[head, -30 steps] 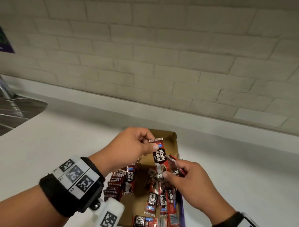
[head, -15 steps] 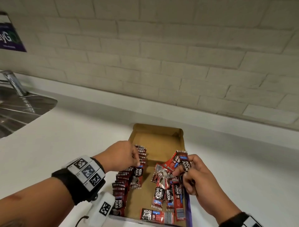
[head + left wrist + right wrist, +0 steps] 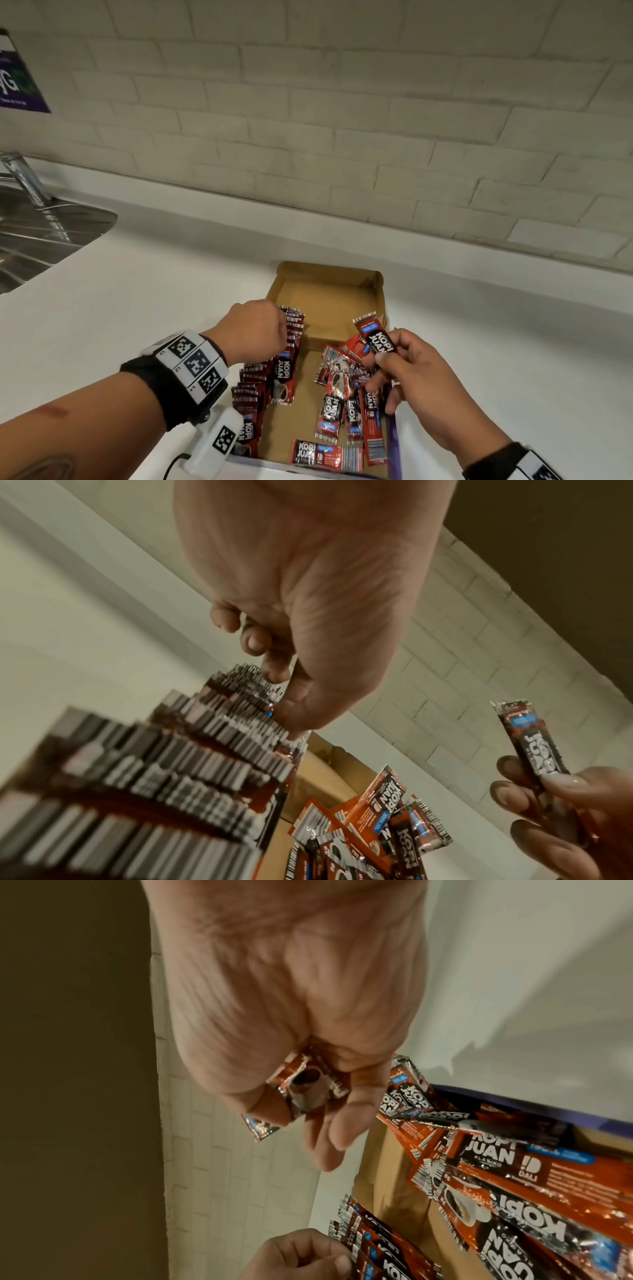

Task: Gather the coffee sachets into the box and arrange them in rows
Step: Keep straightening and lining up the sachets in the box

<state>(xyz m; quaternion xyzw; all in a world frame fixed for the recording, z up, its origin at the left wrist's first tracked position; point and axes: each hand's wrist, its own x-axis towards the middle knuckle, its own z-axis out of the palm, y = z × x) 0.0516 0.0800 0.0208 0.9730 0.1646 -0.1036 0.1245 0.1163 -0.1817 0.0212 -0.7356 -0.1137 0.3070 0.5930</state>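
An open cardboard box (image 3: 329,274) lies on the white counter. Red and black coffee sachets stand in a row (image 3: 260,380) along its left wall. My left hand (image 3: 282,337) is at the row's far end, and its thumb and curled fingers (image 3: 274,674) pinch the top of a sachet there. Loose sachets (image 3: 346,404) lie piled on the box's right side. Above that pile my right hand (image 3: 383,356) pinches one sachet (image 3: 375,337) between thumb and fingers, tilted upward. The right wrist view shows this sachet (image 3: 304,1088) folded in the palm.
A steel sink (image 3: 41,233) with a tap (image 3: 24,178) is set into the counter (image 3: 154,291) at far left. A pale brick wall runs behind, with a purple poster (image 3: 17,78) on it. One sachet (image 3: 322,452) lies flat near the box's front edge.
A second ago both hands held one sachet above the box. The left hand then carried it down to the row's far end. The right hand has lifted another sachet over the loose pile.
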